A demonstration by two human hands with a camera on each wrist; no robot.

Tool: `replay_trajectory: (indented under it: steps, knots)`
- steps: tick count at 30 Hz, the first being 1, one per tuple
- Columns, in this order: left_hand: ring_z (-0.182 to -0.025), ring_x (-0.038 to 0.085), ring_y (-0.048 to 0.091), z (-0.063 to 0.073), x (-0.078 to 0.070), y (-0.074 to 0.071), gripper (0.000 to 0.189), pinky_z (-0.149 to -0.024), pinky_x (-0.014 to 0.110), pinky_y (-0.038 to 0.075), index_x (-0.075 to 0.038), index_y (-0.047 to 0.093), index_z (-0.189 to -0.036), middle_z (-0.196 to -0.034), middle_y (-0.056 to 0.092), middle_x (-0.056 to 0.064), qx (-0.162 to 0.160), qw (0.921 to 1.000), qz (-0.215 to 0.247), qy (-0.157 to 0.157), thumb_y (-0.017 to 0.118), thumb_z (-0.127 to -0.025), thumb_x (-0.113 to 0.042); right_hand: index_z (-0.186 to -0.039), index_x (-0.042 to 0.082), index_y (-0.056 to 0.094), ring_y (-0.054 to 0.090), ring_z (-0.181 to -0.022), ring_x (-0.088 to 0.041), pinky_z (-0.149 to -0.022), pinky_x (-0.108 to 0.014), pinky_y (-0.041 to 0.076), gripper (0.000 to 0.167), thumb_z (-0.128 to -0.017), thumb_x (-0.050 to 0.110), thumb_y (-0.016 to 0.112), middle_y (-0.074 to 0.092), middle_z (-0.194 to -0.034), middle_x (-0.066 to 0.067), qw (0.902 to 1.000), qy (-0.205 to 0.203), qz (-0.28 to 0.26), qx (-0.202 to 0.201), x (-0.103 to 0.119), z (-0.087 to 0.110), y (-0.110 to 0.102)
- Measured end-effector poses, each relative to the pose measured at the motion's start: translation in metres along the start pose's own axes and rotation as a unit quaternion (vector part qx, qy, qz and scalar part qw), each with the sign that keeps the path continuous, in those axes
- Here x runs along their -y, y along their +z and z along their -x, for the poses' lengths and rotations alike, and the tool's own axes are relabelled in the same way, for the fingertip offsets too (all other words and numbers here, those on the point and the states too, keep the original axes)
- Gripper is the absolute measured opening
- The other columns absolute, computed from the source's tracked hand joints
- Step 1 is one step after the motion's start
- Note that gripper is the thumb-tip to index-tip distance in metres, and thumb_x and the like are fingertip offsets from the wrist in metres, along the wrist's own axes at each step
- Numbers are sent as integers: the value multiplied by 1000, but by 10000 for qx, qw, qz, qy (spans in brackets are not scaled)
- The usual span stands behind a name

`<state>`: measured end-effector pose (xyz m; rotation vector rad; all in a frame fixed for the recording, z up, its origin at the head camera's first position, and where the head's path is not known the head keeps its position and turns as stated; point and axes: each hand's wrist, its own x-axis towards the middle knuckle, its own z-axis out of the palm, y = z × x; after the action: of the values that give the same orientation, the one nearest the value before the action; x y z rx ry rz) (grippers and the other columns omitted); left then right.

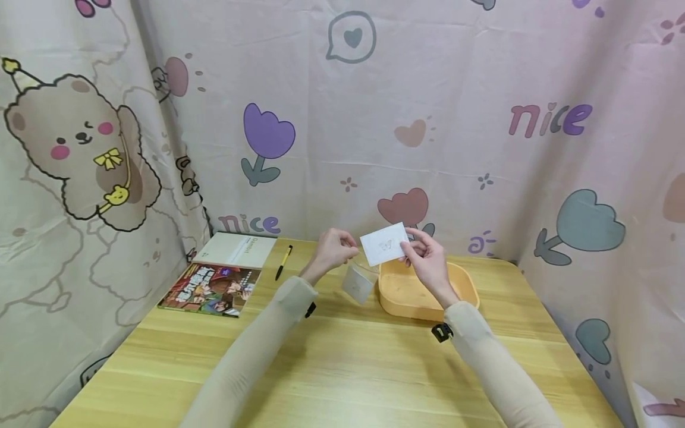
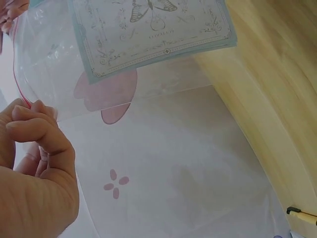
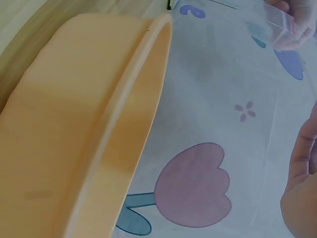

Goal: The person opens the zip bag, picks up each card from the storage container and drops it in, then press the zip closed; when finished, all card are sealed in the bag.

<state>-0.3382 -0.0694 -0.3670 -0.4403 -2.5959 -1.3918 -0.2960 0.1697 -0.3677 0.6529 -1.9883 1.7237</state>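
Observation:
My left hand (image 1: 333, 248) pinches the top edge of a clear zip bag (image 2: 148, 88), which has a red line along its opening. Inside the bag are stacked pale cards (image 2: 158, 37); the front one has a butterfly print and a blue-green border. In the head view the bag hangs low over the table, with a white card (image 1: 357, 286) showing through it. My right hand (image 1: 430, 261) holds a white card (image 1: 382, 245) with a small faint drawing, thumb on its face, close to the bag's mouth. In the right wrist view that card is hidden.
A yellow-orange plastic basin (image 1: 409, 310) stands beneath my right hand. To the left lie a comic book (image 1: 209, 291), a pale notebook (image 1: 235, 249) and a yellow-and-black pen (image 1: 284, 263). A printed curtain (image 1: 342, 119) hangs behind the wooden table (image 1: 342, 374).

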Motion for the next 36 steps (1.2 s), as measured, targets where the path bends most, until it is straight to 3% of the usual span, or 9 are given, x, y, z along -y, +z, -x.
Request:
replay_trajectory:
  steps: [7,10,13,17,24,31,36]
  knots:
    - [-54,17,63,-1,-1,0,5,-43,23,50,-9,73,-81,-71,69,3,15,10000,-37,-80,69,-81,-11,-122,-3,63,60,-54,-1,-43,-20,45,34,-89,-1,66,71,-79,-25,9939,-440,1003,137,9,6,6]
    - [-54,17,63,-1,-3,0,6,-43,23,51,-8,73,-82,-71,69,3,29,9999,-73,-98,69,-81,-11,-120,-3,65,59,-54,1,-40,-18,38,32,-89,-1,66,71,-77,-23,9908,-596,1201,175,13,6,7]
    - [-56,17,64,0,-5,0,7,-44,23,52,-7,73,-84,-72,69,4,81,9998,-49,-147,68,-81,-10,-119,-3,65,58,-53,2,-41,-18,40,31,-89,-2,66,71,-76,-23,9902,-636,1226,222,15,4,8]
    - [-56,17,64,1,-5,0,9,-44,24,52,-7,74,-85,-72,69,4,124,9998,-35,-174,66,-82,-8,-118,-4,65,58,-52,0,-43,-19,45,30,-89,-2,66,70,-75,-24,9905,-474,1256,292,13,1,6]
    - [-56,16,64,1,-5,2,11,-44,23,52,-6,75,-85,-73,70,3,173,9996,-143,-162,65,-84,-8,-119,5,67,58,-52,-4,-44,-20,47,29,-90,8,68,72,-77,-16,9883,36,1326,758,-16,-6,4]
    - [-54,16,63,0,-6,5,11,-44,24,52,-4,74,-87,-72,70,5,262,9995,4,-156,64,-85,-7,-120,-3,64,59,-53,-4,-45,-19,48,31,-90,2,65,72,-81,-24,9836,219,1404,1113,15,-1,17]
    - [-54,16,63,0,-5,6,11,-43,25,52,-4,74,-87,-73,70,7,269,9996,9,-79,64,-85,-8,-120,-4,64,59,-56,-7,-49,-19,47,30,-90,1,66,72,-82,-24,9790,96,1536,1334,10,-1,19]
